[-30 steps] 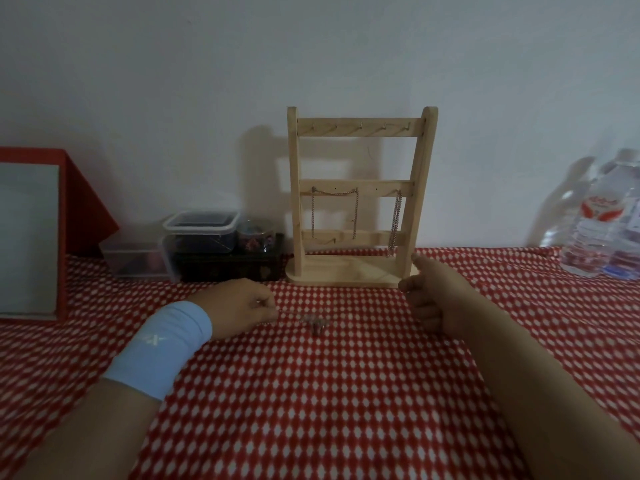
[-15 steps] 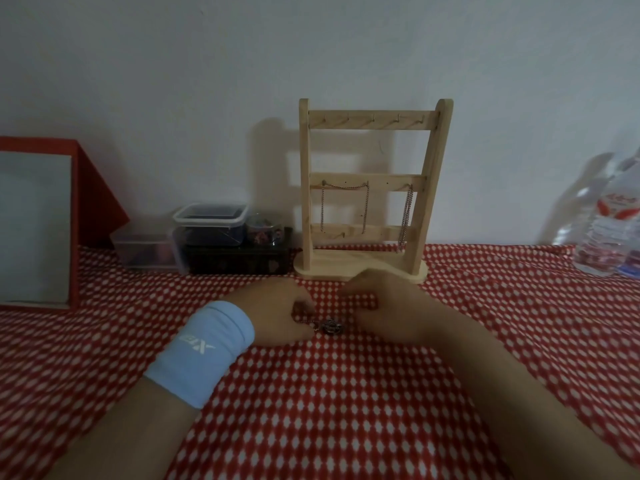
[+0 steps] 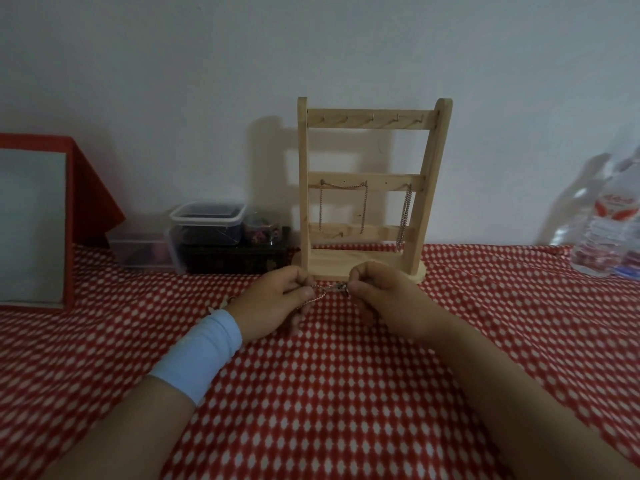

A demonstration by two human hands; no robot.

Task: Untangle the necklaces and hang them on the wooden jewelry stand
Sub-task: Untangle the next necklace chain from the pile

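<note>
Far left, a red-framed panel (image 3: pixel 34 220) with a grey face stands upright, cut by the picture edge, its foot on the counter (image 3: pixel 311 393). The counter carries a red cloth with white spots. Open cloth lies between the panel and the left forearm, and across the whole near side around both arms.

Back row along the wall, right of the panel:
- a low clear tub (image 3: pixel 138 251), contents too dim to identify
- a lidded tub (image 3: pixel 207 220) holding something dark, set on a long dark box (image 3: pixel 235 259)
- a small round jar (image 3: pixel 261 228) of mixed coloured bits, also on the box, just beside the lidded tub

The right end of the box sits just beside the base of the stand (image 3: pixel 370 188).

The left hand (image 3: pixel 273 299), with a pale blue wristband (image 3: pixel 201 355) behind it, rests low on the cloth with thumb and forefinger pinched on the necklace (image 3: pixel 325 291). The necklace is a thin chain with a small tangled clump, spanning the short gap between the hands just in front of the stand's base. The right hand (image 3: pixel 381 299) has its fingers curled and pinches the clump end.

The stand is upright against the wall. A looped chain (image 3: pixel 343 206) hangs from two pegs on the middle rail, and a straight chain (image 3: pixel 403 220) hangs at the rail's right end, reaching down towards the base.

Open cloth separates the stand from a clear water bottle (image 3: pixel 609 230) with a red label at the right edge
</note>
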